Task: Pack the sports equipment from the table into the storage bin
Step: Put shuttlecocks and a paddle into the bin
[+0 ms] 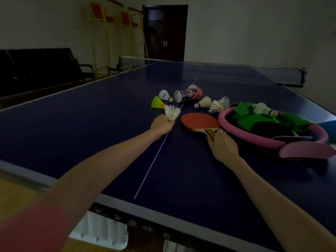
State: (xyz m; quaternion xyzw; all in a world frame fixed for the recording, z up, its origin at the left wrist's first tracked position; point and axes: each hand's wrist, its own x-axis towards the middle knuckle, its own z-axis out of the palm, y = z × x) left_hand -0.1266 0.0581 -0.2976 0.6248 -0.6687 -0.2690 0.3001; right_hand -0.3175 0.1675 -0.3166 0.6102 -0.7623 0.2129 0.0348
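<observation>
My left hand [162,124] grips a white shuttlecock [172,112] by its base, feathers pointing up. My right hand [222,142] holds the wooden handle of a red table tennis paddle [200,121] that lies flat on the blue table [91,124]. Loose shuttlecocks lie beyond: a yellow-green shuttlecock [157,103], a white one [165,95], and several white ones [217,104] to the right. A shuttlecock tube [188,94] lies on its side with its open end toward me. To the right sits a pink ring [234,130] with green items, dark paddles and another shuttlecock [264,109] piled on it.
A net [200,64] crosses the table at the far end. Black seats [36,66] and yellow-framed tall chairs [116,33] stand at the left wall, a dark door [165,31] behind. A white bin [101,231] shows below the table's near edge.
</observation>
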